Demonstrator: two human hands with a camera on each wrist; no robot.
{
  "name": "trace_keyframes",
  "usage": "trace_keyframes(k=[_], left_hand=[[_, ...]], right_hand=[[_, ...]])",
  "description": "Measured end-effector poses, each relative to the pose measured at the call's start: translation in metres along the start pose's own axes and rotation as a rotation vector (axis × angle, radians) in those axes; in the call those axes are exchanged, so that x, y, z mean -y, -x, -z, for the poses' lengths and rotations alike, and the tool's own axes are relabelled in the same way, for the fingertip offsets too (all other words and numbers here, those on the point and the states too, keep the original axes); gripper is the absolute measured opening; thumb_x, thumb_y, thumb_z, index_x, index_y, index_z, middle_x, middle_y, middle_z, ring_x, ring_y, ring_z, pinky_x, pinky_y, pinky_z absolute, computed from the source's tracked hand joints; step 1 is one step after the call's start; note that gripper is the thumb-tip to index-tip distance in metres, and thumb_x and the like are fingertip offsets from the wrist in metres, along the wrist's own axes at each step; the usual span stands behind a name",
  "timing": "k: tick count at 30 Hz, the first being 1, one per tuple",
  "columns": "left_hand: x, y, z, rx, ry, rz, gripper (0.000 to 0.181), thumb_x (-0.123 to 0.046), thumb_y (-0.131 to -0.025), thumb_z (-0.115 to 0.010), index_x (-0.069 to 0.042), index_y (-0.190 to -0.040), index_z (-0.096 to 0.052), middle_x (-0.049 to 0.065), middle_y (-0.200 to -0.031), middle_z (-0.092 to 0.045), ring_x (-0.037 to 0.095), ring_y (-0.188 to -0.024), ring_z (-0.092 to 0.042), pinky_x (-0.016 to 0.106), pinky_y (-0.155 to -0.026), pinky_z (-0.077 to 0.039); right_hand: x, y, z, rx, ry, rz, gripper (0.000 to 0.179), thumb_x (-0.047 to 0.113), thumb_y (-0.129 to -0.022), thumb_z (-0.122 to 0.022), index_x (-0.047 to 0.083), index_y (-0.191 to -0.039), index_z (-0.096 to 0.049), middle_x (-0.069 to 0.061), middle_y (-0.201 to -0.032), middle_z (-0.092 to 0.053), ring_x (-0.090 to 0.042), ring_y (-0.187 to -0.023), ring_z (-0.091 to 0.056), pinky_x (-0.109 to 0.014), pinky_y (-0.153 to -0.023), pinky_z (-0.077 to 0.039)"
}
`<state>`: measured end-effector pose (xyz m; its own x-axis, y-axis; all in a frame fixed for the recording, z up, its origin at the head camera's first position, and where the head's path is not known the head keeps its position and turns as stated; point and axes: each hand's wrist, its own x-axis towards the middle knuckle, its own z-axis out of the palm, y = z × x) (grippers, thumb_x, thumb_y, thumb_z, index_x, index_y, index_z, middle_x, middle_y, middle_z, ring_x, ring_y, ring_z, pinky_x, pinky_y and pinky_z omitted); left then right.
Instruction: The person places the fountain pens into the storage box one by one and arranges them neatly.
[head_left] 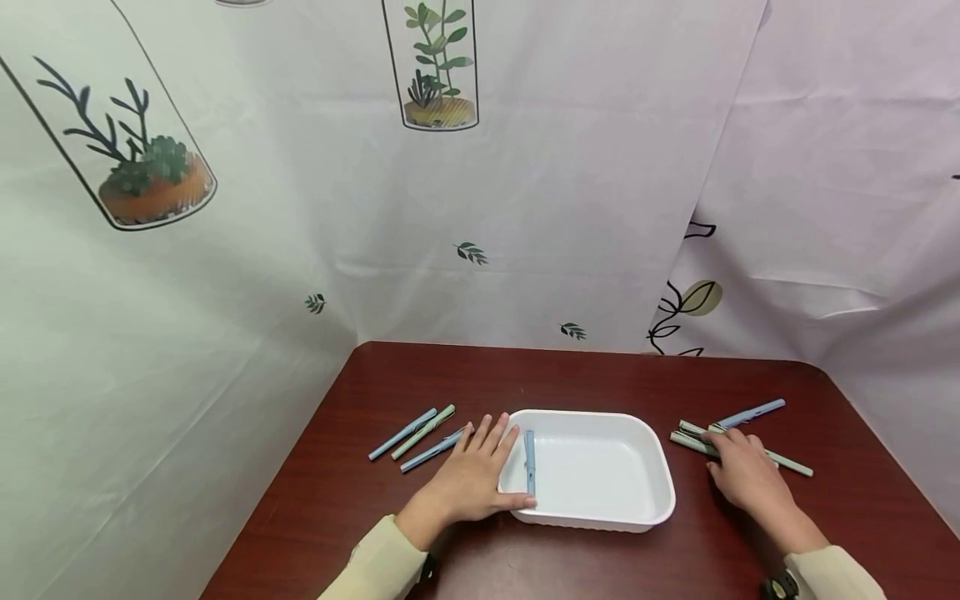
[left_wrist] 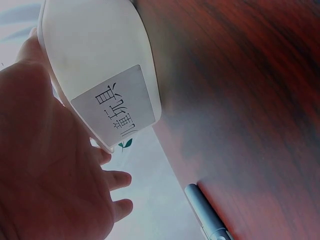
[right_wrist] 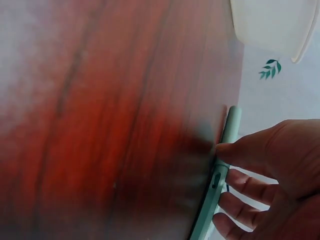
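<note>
In the lower centre of the head view, the left hand (head_left: 474, 479) spreads its straight fingers over the left rim of a smooth white tray (head_left: 600, 471), a rounded rectangle with a slim blue pen (head_left: 530, 462) inside near its left wall, on a dark red-brown, streaky-grained table (head_left: 585, 567). At lower right, the right hand (head_left: 750, 479) pinches a smooth, tubular green pen (right_wrist: 230, 125) between thumb and curled fingers, beside other pens (head_left: 757, 412).
</note>
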<state>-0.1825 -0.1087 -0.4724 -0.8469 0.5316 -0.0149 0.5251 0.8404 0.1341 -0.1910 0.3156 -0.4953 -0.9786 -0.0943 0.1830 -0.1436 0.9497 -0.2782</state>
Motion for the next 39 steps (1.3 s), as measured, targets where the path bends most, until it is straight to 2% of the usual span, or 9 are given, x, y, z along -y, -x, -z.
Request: trace_keyframes(k=[5, 11, 15, 18, 22, 25, 30, 34, 39], left_hand=[[0.0, 0.0, -0.001, 0.005, 0.001, 0.003, 0.105, -0.082, -0.087, -0.047, -0.016, -0.164, -0.018, 0.009, -0.17, -0.012, 0.034, -0.156, -0.012, 0.057, -0.123, -0.016], [0.0, 0.0, 0.0, 0.006, 0.0, 0.002, 0.105, -0.081, -0.088, -0.047, -0.016, -0.164, -0.018, 0.009, -0.171, -0.011, 0.034, -0.156, -0.012, 0.057, -0.123, -0.016], [0.001, 0.0, 0.0, 0.0, -0.008, -0.002, 0.105, -0.081, -0.087, -0.048, -0.015, -0.164, -0.018, 0.01, -0.17, -0.012, 0.034, -0.156, -0.012, 0.057, -0.122, -0.017], [0.001, 0.0, -0.001, -0.004, -0.009, -0.003, 0.105, -0.082, -0.087, -0.048, -0.015, -0.164, -0.019, 0.01, -0.17, -0.013, 0.035, -0.156, -0.013, 0.057, -0.122, -0.017], [0.001, -0.001, -0.001, -0.005, -0.009, -0.005, 0.105, -0.082, -0.087, -0.048, -0.015, -0.164, -0.019, 0.01, -0.17, -0.013, 0.035, -0.156, -0.014, 0.058, -0.122, -0.017], [0.002, -0.001, 0.0, -0.005, -0.011, -0.003, 0.105, -0.082, -0.087, -0.047, -0.015, -0.164, -0.019, 0.01, -0.17, -0.013, 0.035, -0.155, -0.014, 0.058, -0.122, -0.017], [0.002, -0.001, 0.0, -0.005, -0.012, -0.001, 0.105, -0.082, -0.087, -0.048, -0.015, -0.164, -0.019, 0.01, -0.17, -0.013, 0.036, -0.155, -0.014, 0.058, -0.122, -0.017], [0.001, -0.001, 0.0, -0.003, -0.011, 0.004, 0.105, -0.081, -0.087, -0.048, -0.015, -0.164, -0.019, 0.01, -0.17, -0.013, 0.036, -0.155, -0.015, 0.058, -0.122, -0.017], [0.0, -0.001, 0.0, 0.001, -0.008, 0.006, 0.105, -0.081, -0.087, -0.048, -0.015, -0.164, -0.019, 0.01, -0.17, -0.013, 0.036, -0.155, -0.015, 0.057, -0.122, -0.017]], right_hand=[[-0.001, -0.004, 0.001, 0.021, 0.008, -0.005, 0.029, 0.002, -0.083, -0.073, -0.002, -0.112, -0.068, -0.026, -0.108, -0.06, -0.047, -0.1, -0.052, -0.064, -0.077, -0.046], [-0.002, -0.009, 0.002, 0.054, 0.023, 0.01, 0.016, 0.002, -0.084, -0.072, 0.003, -0.1, -0.07, -0.024, -0.103, -0.065, -0.049, -0.098, -0.059, -0.062, -0.081, -0.048], [-0.002, -0.01, 0.005, 0.076, 0.007, 0.012, 0.018, 0.003, -0.083, -0.072, 0.0, -0.101, -0.069, -0.026, -0.104, -0.066, -0.049, -0.099, -0.062, -0.061, -0.081, -0.05], [0.001, -0.009, 0.008, 0.071, -0.026, -0.01, 0.025, 0.007, -0.082, -0.07, -0.003, -0.104, -0.068, -0.028, -0.107, -0.066, -0.045, -0.094, -0.064, -0.058, -0.077, -0.051], [0.005, -0.009, 0.016, 0.038, -0.079, -0.057, 0.027, 0.012, -0.08, -0.067, -0.003, -0.103, -0.065, -0.015, -0.084, -0.064, -0.029, -0.073, -0.058, -0.046, -0.063, -0.048], [0.006, -0.009, 0.021, 0.016, -0.109, -0.085, 0.029, 0.013, -0.079, -0.066, -0.002, -0.103, -0.064, -0.007, -0.076, -0.058, -0.025, -0.069, -0.053, -0.041, -0.061, -0.043], [0.007, -0.008, 0.028, 0.017, -0.173, -0.117, 0.039, 0.015, -0.084, -0.063, -0.007, -0.116, -0.062, -0.013, -0.086, -0.065, -0.027, -0.074, -0.056, -0.039, -0.061, -0.045], [0.009, -0.008, 0.034, 0.032, -0.246, -0.112, 0.04, 0.016, -0.091, -0.064, -0.009, -0.123, -0.061, -0.014, -0.091, -0.069, -0.023, -0.077, -0.061, -0.034, -0.061, -0.046], [0.014, -0.008, 0.042, 0.108, -0.401, -0.163, 0.049, 0.025, -0.101, -0.059, -0.009, -0.137, -0.054, -0.018, -0.104, -0.068, -0.02, -0.083, -0.065, -0.032, -0.065, -0.052]])
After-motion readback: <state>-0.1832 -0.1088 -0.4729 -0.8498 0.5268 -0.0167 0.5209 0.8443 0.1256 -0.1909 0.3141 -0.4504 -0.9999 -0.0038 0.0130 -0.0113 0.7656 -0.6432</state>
